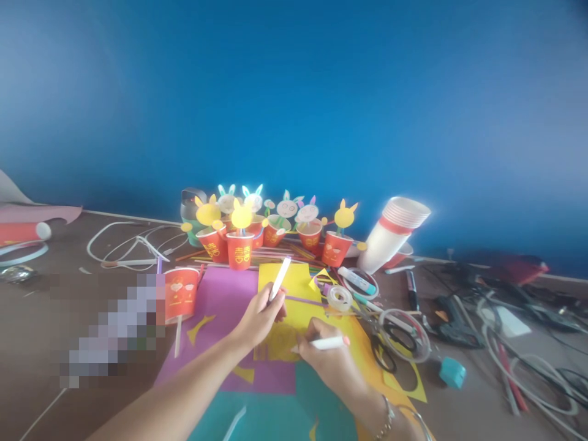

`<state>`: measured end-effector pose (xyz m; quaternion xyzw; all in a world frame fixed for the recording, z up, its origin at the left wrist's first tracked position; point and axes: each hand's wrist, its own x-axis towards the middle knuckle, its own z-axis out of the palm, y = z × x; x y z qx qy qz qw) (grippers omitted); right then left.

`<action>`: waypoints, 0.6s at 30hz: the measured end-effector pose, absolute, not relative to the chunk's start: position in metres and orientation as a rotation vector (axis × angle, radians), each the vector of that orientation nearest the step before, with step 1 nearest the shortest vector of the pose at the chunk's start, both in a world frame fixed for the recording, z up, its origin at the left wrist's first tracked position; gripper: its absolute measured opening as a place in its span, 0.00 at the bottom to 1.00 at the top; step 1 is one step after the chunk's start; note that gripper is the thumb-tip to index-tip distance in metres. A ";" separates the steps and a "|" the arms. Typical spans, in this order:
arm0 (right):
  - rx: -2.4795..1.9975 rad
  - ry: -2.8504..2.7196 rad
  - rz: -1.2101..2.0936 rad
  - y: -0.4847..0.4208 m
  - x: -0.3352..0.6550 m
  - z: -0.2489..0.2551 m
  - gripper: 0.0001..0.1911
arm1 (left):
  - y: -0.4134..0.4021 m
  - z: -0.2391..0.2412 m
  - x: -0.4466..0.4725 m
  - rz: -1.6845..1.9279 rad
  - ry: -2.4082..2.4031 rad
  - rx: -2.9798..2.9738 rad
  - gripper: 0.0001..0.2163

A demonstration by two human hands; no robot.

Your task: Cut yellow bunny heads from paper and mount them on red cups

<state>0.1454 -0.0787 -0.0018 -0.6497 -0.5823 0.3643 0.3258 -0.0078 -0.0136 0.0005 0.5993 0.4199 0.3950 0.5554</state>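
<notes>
My left hand (258, 320) is closed around a white marker (280, 277) that points up and away, its end purple. In my right hand (331, 362), a second white marker (327, 343) with a reddish end is gripped like a pen. Its tip is at the right edge of a small yellow paper piece (275, 344), where faint lines show. That piece lies over a purple sheet (225, 291), a teal sheet (275, 416) and larger yellow paper (294, 278). Yellow scraps (200, 329) are scattered on the purple sheet.
Behind the paper stand several red cups (240, 250) with paper rabbit heads, and a white cup stack (392, 233). One red cup (181, 294) lies at left. At right are a tape roll (340, 298), scissors (384, 352), a glue gun (459, 321), a turquoise block (452, 372) and cables.
</notes>
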 end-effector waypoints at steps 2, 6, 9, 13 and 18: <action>-1.692 -1.532 0.951 -0.079 0.146 -0.003 0.14 | -0.013 0.000 -0.008 0.936 0.987 1.420 0.13; -1.680 -1.512 0.965 -0.079 0.146 -0.002 0.13 | -0.013 0.000 -0.007 0.940 0.987 1.417 0.13; -1.645 -1.447 1.021 -0.078 0.145 0.002 0.12 | -0.013 0.000 -0.007 0.933 0.989 1.407 0.13; -1.633 -1.434 1.007 -0.078 0.145 0.005 0.12 | -0.014 0.001 -0.007 0.934 0.991 1.397 0.14; -1.624 -1.444 1.084 -0.079 0.144 0.001 0.13 | -0.014 0.001 -0.007 0.935 0.990 1.398 0.14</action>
